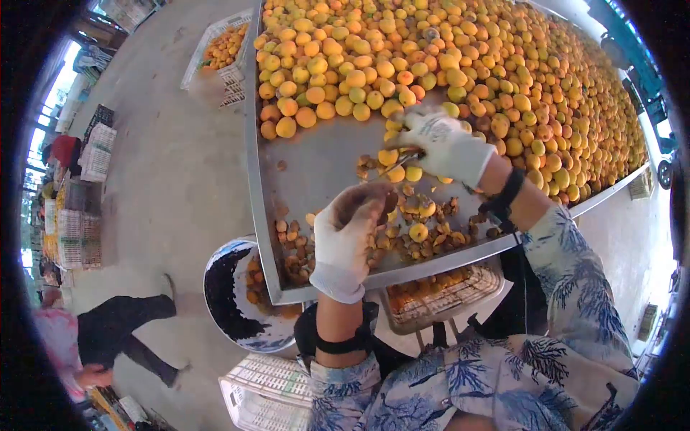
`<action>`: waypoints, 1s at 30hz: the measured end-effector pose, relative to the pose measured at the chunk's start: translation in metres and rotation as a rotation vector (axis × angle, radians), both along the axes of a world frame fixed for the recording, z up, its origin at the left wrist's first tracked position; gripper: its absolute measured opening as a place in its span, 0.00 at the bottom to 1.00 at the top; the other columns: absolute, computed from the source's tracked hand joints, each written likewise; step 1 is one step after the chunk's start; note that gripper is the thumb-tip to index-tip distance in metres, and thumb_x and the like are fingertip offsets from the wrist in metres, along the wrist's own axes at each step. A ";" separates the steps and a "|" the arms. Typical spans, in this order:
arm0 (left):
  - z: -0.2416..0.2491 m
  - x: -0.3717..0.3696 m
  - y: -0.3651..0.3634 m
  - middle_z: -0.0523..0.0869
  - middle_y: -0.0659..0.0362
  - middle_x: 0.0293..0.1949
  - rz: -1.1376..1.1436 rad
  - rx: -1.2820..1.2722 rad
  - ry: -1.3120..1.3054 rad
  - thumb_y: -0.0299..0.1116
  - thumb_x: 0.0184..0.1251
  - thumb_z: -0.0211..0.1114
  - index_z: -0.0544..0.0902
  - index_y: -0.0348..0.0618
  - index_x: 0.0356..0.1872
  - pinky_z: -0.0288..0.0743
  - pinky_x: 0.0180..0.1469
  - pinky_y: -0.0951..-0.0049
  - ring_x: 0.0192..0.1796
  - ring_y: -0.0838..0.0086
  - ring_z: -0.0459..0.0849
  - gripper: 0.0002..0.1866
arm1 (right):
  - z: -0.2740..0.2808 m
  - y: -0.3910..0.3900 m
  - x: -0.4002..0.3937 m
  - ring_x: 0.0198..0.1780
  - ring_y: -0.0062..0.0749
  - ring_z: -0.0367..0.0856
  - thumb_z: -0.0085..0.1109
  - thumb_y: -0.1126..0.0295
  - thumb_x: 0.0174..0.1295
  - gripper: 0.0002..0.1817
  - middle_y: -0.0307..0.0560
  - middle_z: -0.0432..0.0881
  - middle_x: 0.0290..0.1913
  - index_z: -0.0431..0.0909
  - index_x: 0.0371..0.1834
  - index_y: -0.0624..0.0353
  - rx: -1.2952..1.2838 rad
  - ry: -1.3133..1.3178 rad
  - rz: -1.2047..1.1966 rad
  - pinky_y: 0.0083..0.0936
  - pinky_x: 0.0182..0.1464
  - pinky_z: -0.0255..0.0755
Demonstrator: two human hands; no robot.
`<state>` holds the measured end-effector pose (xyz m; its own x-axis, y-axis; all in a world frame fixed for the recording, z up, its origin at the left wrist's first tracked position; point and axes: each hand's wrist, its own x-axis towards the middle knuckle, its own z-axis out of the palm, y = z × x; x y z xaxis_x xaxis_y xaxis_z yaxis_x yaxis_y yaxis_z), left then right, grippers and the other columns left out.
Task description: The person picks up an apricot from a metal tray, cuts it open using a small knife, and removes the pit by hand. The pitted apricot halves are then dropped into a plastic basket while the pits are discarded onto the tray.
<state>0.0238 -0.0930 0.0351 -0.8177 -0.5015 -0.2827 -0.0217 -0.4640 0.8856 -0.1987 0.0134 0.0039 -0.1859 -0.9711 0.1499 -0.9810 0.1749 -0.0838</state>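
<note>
In the head view, your left hand [348, 233], in a white cloth glove stained brown, sits near the centre with fingers curled — whether it grips anything, I cannot tell. At two o'clock your right hand [440, 144], also white-gloved, is closed around a thin metal tool [405, 159]. Round yellow-orange fruit [431, 61] lies heaped at one o'clock on your grey metal bench [309, 154] — brownish fruit pieces [413, 251] lie at four o'clock, just beside your left hand.
</note>
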 end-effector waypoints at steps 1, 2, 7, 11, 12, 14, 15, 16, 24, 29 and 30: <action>0.003 0.000 -0.003 0.88 0.52 0.42 0.015 -0.015 -0.037 0.27 0.68 0.58 0.82 0.28 0.47 0.79 0.49 0.70 0.44 0.70 0.86 0.13 | 0.007 -0.010 0.008 0.58 0.46 0.73 0.61 0.60 0.53 0.18 0.48 0.77 0.52 0.83 0.48 0.48 0.070 -0.079 -0.018 0.45 0.55 0.70; -0.006 0.004 -0.004 0.88 0.52 0.42 0.017 -0.020 -0.023 0.27 0.68 0.58 0.82 0.28 0.47 0.79 0.49 0.70 0.44 0.70 0.86 0.13 | -0.001 -0.013 0.013 0.58 0.46 0.73 0.61 0.60 0.53 0.18 0.48 0.77 0.52 0.83 0.48 0.48 0.065 -0.064 -0.017 0.45 0.55 0.70; -0.003 0.008 -0.016 0.86 0.59 0.44 0.045 -0.080 -0.019 0.22 0.65 0.61 0.82 0.33 0.50 0.76 0.51 0.77 0.44 0.77 0.83 0.13 | -0.023 -0.036 0.004 0.60 0.51 0.70 0.61 0.58 0.53 0.19 0.50 0.76 0.53 0.83 0.47 0.50 0.173 -0.001 0.012 0.53 0.60 0.65; 0.004 0.014 -0.012 0.86 0.58 0.45 0.009 0.031 0.030 0.21 0.65 0.61 0.81 0.31 0.50 0.75 0.53 0.76 0.46 0.76 0.83 0.13 | 0.001 -0.009 0.006 0.61 0.50 0.69 0.63 0.57 0.51 0.20 0.50 0.76 0.52 0.83 0.47 0.50 0.308 -0.011 -0.069 0.52 0.60 0.64; 0.003 0.016 -0.010 0.86 0.57 0.46 -0.018 0.038 0.074 0.21 0.66 0.62 0.81 0.30 0.50 0.75 0.54 0.76 0.46 0.76 0.83 0.13 | -0.001 0.003 0.003 0.60 0.49 0.70 0.63 0.57 0.52 0.19 0.50 0.76 0.51 0.83 0.46 0.50 0.324 -0.030 -0.137 0.51 0.59 0.65; 0.002 0.018 -0.004 0.86 0.57 0.45 0.007 0.038 0.096 0.22 0.66 0.62 0.81 0.30 0.50 0.75 0.53 0.75 0.46 0.75 0.83 0.13 | 0.000 0.022 0.001 0.55 0.47 0.74 0.62 0.56 0.53 0.18 0.48 0.77 0.48 0.83 0.45 0.50 0.314 -0.033 -0.196 0.48 0.55 0.67; 0.003 0.020 0.002 0.86 0.56 0.45 0.008 0.059 0.095 0.25 0.66 0.62 0.81 0.30 0.50 0.76 0.52 0.74 0.46 0.75 0.83 0.14 | -0.001 0.032 0.002 0.54 0.46 0.75 0.61 0.56 0.54 0.17 0.47 0.77 0.47 0.83 0.45 0.49 0.289 -0.035 -0.163 0.47 0.54 0.68; 0.004 0.023 0.007 0.86 0.56 0.44 0.006 0.081 0.091 0.28 0.67 0.62 0.81 0.30 0.51 0.76 0.51 0.73 0.46 0.75 0.83 0.15 | -0.001 0.041 0.005 0.53 0.45 0.76 0.61 0.56 0.54 0.17 0.46 0.77 0.47 0.83 0.45 0.49 0.266 -0.040 -0.132 0.46 0.52 0.68; -0.006 0.028 0.017 0.86 0.54 0.43 0.049 -0.210 0.122 0.22 0.64 0.64 0.82 0.30 0.48 0.78 0.48 0.73 0.44 0.73 0.84 0.12 | -0.010 0.110 0.022 0.50 0.47 0.77 0.64 0.59 0.53 0.14 0.48 0.79 0.44 0.82 0.41 0.52 0.162 -0.017 -0.188 0.44 0.48 0.74; 0.007 0.023 0.022 0.88 0.54 0.40 -0.001 -0.199 0.074 0.22 0.64 0.62 0.84 0.31 0.44 0.78 0.48 0.72 0.42 0.72 0.85 0.09 | 0.041 0.125 0.028 0.38 0.49 0.83 0.63 0.59 0.59 0.17 0.54 0.84 0.34 0.81 0.44 0.60 -0.133 -0.411 -0.476 0.37 0.40 0.77; 0.007 0.019 0.024 0.87 0.52 0.41 -0.044 -0.275 0.075 0.31 0.67 0.60 0.83 0.29 0.45 0.78 0.49 0.67 0.43 0.69 0.85 0.14 | 0.052 0.129 0.026 0.39 0.45 0.84 0.63 0.60 0.60 0.17 0.53 0.85 0.36 0.81 0.46 0.60 -0.211 -0.488 -0.584 0.35 0.41 0.77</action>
<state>0.0426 -0.0685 0.0422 -0.8538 -0.5146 -0.0789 0.0337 -0.2058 0.9780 -0.1725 0.1422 0.0560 -0.7488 -0.6566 0.0902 -0.5795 0.5827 -0.5697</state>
